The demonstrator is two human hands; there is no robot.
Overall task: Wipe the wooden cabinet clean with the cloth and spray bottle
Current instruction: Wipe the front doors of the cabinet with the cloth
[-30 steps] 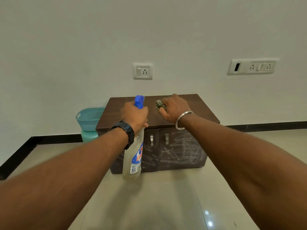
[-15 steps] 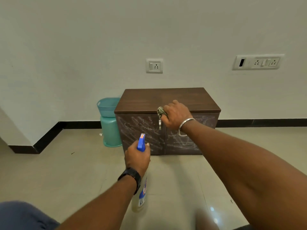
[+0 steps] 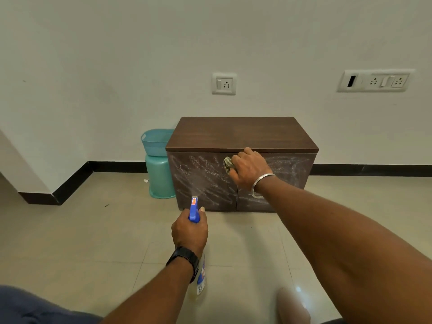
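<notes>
From my station I see the left hand [image 3: 189, 230] curled round the neck of the spray bottle [image 3: 194, 210], thumb tip up beside the blue head, nozzle aimed at the left door of the wooden cabinet [image 3: 240, 134]; a faint mist hangs just off the nozzle; the bottle's clear body hangs below the wrist, above the floor [image 3: 70, 242] and well apart from the cabinet; a black watch [image 3: 184, 257] sits on that wrist. My right hand [image 3: 250, 170] is balled tight round a bunched cloth [image 3: 228, 164], only a greenish wad showing at the thumb side; it is up at the cabinet front, near the top edge where the two doors meet; I cannot tell whether the cloth presses the door; a metal bangle [image 3: 261, 182] circles that wrist. The cabinet stands on the floor against the back wall; its top is dark and plain; both doors carry whitish scribbles [image 3: 205, 176]. Just beside its left side a teal basket [image 3: 156, 141] sits on an upturned teal tub [image 3: 160, 178]; on the wall above are a socket [image 3: 224, 83] and, further right, a switch panel [image 3: 374, 80].
</notes>
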